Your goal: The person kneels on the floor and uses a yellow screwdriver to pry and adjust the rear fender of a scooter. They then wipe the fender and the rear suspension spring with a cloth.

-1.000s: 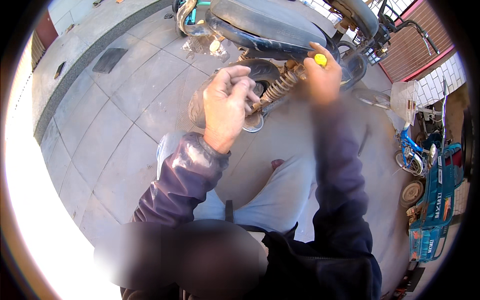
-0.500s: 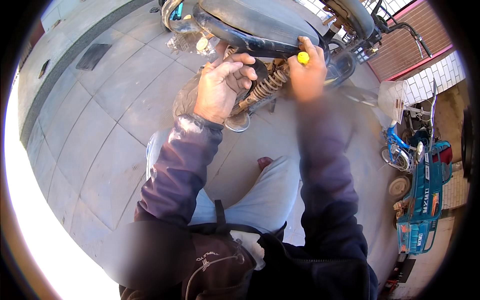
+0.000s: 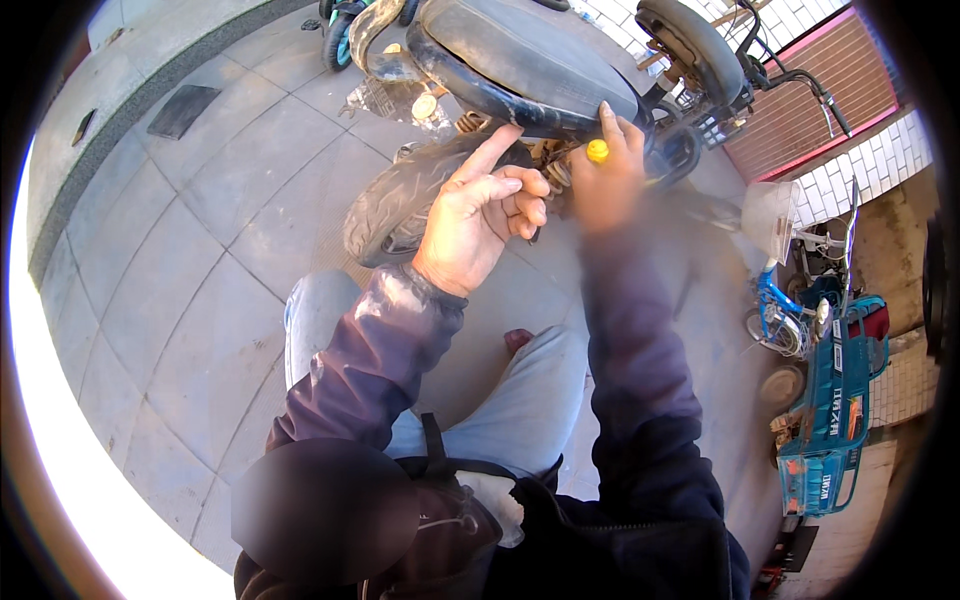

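A scooter with a grey seat (image 3: pixel 515 50) stands before me, its black rear tire (image 3: pixel 385 205) below the dirty black side trim (image 3: pixel 470 90). My left hand (image 3: pixel 475 215) is palm up beside that tire, index finger extended up to the lower edge of the trim, the other fingers loosely bent with nothing visible in them. My right hand (image 3: pixel 607 180) grips a yellow-handled tool (image 3: pixel 597 151) just under the seat, near the shock absorber and mechanism. Its index finger rests along the seat's edge; the tool's far end is hidden.
A small teal-wheeled bike (image 3: pixel 340 42) stands behind the scooter. A blue bicycle (image 3: pixel 770 300) and teal cargo tricycle (image 3: pixel 830 400) are at the right. A granite step (image 3: pixel 70 185) curves along the left; a dark flat piece (image 3: pixel 182 110) lies on the tiled floor.
My left hand has moved down and right over the shock absorber, its index finger now stretched upward. My right hand still grips the yellow-handled tool, now slightly lower in view.
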`<state>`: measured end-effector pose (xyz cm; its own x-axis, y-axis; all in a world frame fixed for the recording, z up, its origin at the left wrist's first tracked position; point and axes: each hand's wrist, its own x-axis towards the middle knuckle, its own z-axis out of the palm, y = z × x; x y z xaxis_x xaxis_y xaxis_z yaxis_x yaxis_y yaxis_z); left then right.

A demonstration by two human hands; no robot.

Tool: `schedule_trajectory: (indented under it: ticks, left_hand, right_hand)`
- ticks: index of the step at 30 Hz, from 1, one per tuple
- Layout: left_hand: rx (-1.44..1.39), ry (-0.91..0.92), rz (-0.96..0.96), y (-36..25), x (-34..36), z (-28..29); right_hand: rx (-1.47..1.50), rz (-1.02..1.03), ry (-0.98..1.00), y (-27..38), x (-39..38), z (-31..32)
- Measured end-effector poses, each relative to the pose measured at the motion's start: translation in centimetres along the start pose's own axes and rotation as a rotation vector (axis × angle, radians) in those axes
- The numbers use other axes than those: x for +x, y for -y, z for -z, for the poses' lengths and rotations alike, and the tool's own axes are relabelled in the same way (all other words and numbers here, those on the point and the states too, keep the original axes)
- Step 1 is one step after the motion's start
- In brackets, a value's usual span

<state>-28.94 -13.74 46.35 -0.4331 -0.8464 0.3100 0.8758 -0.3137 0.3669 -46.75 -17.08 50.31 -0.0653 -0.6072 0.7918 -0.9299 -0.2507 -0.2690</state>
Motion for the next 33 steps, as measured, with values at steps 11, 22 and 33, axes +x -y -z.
schedule_trajectory:
  ticks: [11, 22, 33]
  left_hand:
    - [-0.415, 0.174, 0.065, 0.0, 1.6, 0.7]
    - [-0.57, 0.171, 0.009, 2.0, 2.6, 1.0]
    - [-0.217, -0.138, 0.002, 0.7, 1.3, 3.5]
  right_hand:
    - [-0.085, 0.035, 0.004, 0.4, -0.2, 0.2]
    - [-0.098, 0.036, -0.004, 0.2, -0.3, 0.2]
    - [-0.138, 0.054, 0.014, 0.1, -0.2, -0.2]
